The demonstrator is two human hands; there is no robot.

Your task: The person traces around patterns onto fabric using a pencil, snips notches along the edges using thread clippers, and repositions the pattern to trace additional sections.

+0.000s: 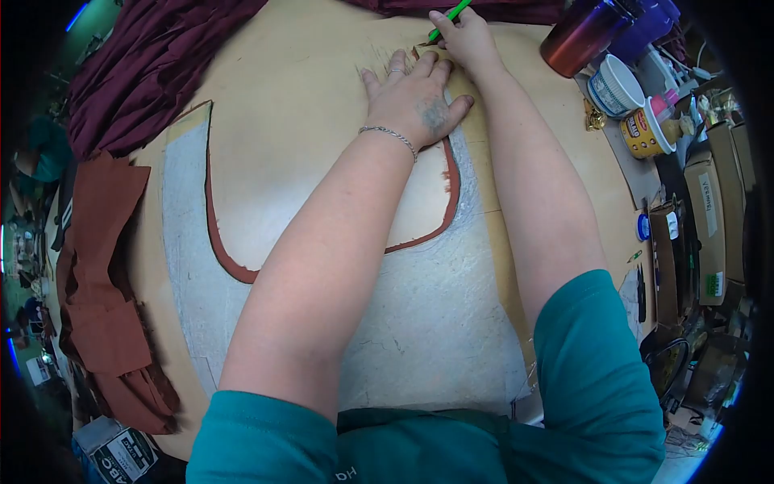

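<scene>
A greyish-white pattern sheet lies on the tan table, with a deep U-shaped cut-out. A narrow reddish-brown fabric strip runs along the curved edge of the cut-out. My left hand is pressed flat, fingers spread, over the upper right end of that edge, hiding part of the strip. Just beyond it, my right hand grips a bright green pen-like tool, its tip close to my left fingertips. Short dark marks show on the table beside those fingertips.
Reddish-brown cloth lies along the left edge, and maroon cloth at the upper left. On the right are a shiny tumbler, a white tub, a yellow tub and cardboard boxes. A person is partly visible at far left.
</scene>
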